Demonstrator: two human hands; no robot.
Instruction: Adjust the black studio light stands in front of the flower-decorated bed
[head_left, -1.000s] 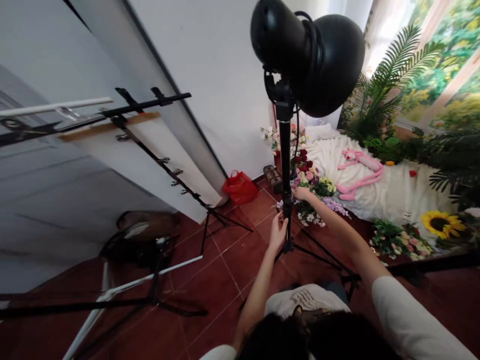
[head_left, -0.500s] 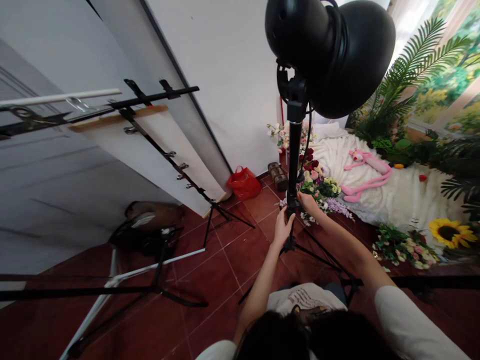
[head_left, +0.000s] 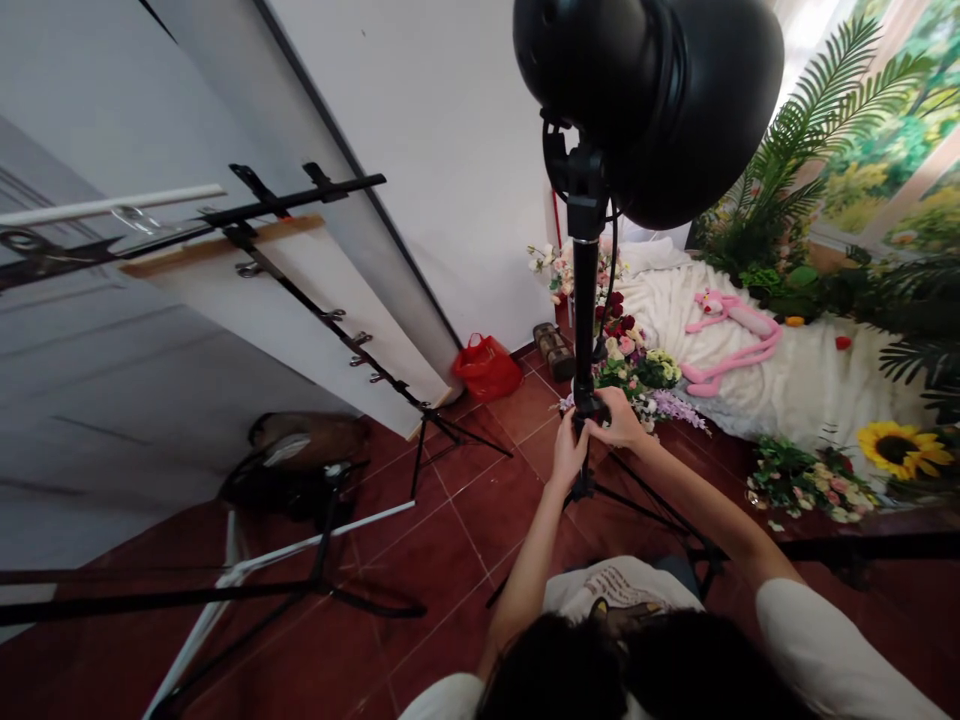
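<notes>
Head view: your left hand (head_left: 570, 448) and right hand (head_left: 616, 418) are together at the black light stand (head_left: 585, 320), both clamped around its pole, the right slightly higher. The stand rises from the tiled floor (head_left: 480, 500), bearing a big black lamp (head_left: 652, 100) at its top. Right of the stand lie flowers (head_left: 630, 350) and a pink plush toy (head_left: 739, 325) on a white blanket (head_left: 802, 390); left of it sits a red bag (head_left: 487, 368).
</notes>
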